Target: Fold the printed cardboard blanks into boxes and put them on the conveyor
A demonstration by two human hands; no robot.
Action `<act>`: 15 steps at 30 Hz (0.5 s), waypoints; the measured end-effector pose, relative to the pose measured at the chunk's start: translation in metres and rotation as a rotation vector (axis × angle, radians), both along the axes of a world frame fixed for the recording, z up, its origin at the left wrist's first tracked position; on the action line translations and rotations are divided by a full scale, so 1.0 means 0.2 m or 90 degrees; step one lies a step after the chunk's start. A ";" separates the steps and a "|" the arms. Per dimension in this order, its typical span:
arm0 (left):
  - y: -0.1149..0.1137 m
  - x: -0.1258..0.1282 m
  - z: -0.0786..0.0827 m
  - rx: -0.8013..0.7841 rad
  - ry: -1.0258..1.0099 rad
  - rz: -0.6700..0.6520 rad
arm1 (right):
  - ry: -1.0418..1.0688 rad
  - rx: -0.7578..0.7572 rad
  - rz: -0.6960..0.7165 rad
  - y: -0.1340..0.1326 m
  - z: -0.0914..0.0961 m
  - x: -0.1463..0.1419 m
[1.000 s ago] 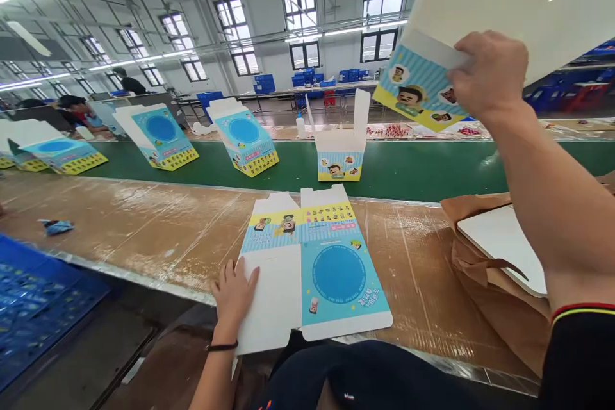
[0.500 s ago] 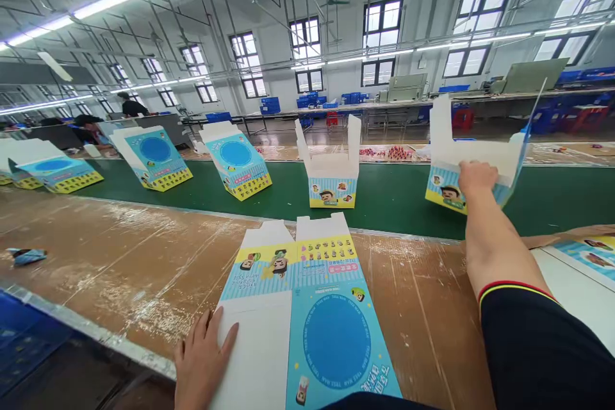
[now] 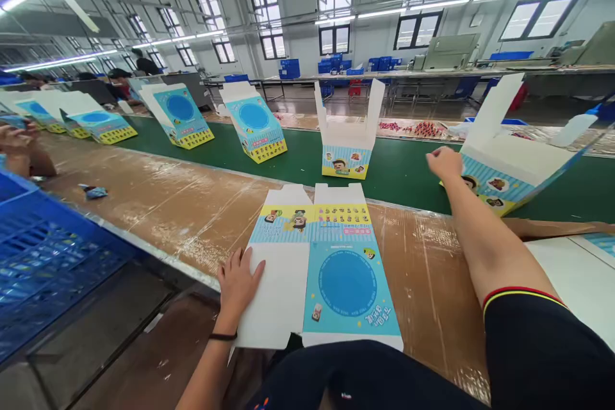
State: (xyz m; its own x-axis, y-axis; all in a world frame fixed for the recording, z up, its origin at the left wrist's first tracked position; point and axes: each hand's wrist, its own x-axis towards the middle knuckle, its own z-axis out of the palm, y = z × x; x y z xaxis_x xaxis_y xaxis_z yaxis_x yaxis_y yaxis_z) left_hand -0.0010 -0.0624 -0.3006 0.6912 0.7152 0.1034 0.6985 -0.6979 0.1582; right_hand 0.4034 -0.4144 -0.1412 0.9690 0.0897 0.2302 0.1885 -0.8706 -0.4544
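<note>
My left hand [image 3: 237, 283] lies flat with fingers spread on the white panel of a flat, unfolded blue and yellow carton [image 3: 331, 266] on the brown worktable [image 3: 182, 211]. My right hand [image 3: 444, 162] is stretched out over the green conveyor belt [image 3: 398, 170], just left of an opened-up carton [image 3: 504, 163] that rests tilted on the belt. Its fingers are curled and appear to have nothing in them; the hand sits beside the carton's left edge.
Several more opened cartons [image 3: 346, 134] stand along the belt to the left. A blue crate [image 3: 43, 250] is at my lower left. A stack of flat cartons [image 3: 576, 269] lies on brown paper at right. Another person's hand [image 3: 19, 147] shows at far left.
My right hand carried the folded carton down from overhead, set it on the belt and came off it. The left hand stayed on the flat carton.
</note>
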 end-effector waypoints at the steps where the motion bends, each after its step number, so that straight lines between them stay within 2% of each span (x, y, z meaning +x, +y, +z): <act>1: -0.01 0.00 0.01 -0.002 -0.003 -0.002 | 0.085 0.018 -0.006 0.09 -0.05 -0.03; 5: -0.03 0.02 0.02 -0.018 -0.017 -0.008 | 0.378 0.084 0.025 0.43 -0.27 -0.22; 8: -0.03 0.04 0.02 -0.031 -0.031 -0.015 | 0.440 0.105 0.015 0.56 -0.38 -0.34; 11: -0.03 0.06 0.02 -0.036 -0.043 -0.020 | 0.433 0.148 -0.023 0.60 -0.42 -0.41; 15: -0.04 0.07 0.00 -0.037 -0.079 -0.024 | 0.408 0.259 -0.049 0.61 -0.39 -0.45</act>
State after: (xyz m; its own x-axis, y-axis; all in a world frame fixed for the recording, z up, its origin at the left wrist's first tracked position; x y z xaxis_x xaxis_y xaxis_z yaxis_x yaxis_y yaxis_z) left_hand 0.0134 -0.0700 -0.3003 0.7027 0.6956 0.1495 0.6440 -0.7111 0.2821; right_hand 0.3134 -0.2931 -0.2184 0.9241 0.0457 -0.3795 -0.2746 -0.6111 -0.7424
